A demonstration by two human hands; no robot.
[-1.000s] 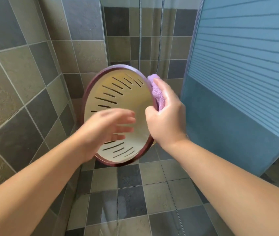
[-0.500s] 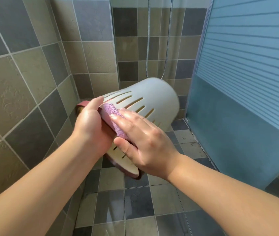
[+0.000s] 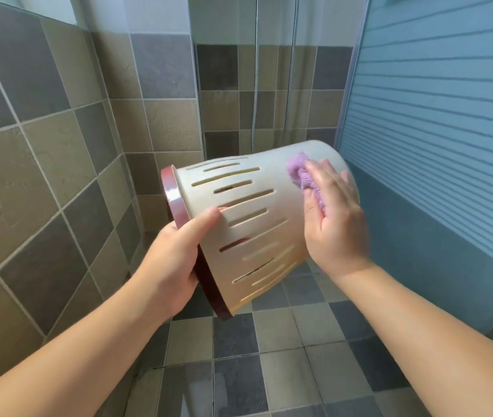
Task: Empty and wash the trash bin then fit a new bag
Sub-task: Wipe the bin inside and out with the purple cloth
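I'm in a home bathroom's shower corner: tiled walls (image 3: 44, 164), shower hose (image 3: 255, 94) (hanging), frosted sliding door (image 3: 437, 94) right of it.

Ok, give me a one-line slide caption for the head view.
Left hand grips the tilted slotted bin by its red rim while the right hand presses a purple cloth against its side.

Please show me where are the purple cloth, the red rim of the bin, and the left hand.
purple cloth (image 3: 298, 173): head view, bunched upper part.
red rim (image 3: 174, 195): head view, glossy upper edge.
left hand (image 3: 170, 266): head view, back of hand.
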